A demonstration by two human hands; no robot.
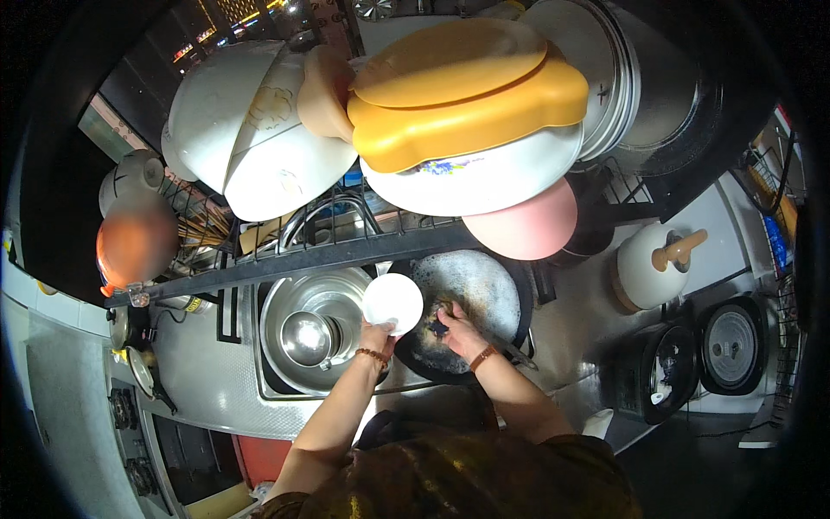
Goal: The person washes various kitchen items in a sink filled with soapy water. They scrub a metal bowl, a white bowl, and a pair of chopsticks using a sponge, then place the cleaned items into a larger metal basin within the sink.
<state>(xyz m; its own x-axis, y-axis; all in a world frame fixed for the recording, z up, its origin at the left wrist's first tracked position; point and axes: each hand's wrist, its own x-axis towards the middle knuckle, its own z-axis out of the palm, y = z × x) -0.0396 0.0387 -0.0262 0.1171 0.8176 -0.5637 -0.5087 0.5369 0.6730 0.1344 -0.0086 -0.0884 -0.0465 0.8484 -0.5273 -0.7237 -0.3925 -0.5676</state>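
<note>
My left hand grips a small white bowl by its lower edge, between the two sink basins. On the right, my right hand is closed around a dark, wet scrubbing pad or cloth, partly hidden by the fingers. It is over a large dark wok with foamy white suds on its water. A long handle of a utensil rests across the wok's right side, under my right forearm. Left of the bowl, a wide stainless-steel basin holds smaller steel bowls.
Above the sink, a black dish rack carries white bowls, a yellow dish, a pink bowl and stacked plates. A curved faucet stands behind it. At right are a white kettle and an uncovered black bin.
</note>
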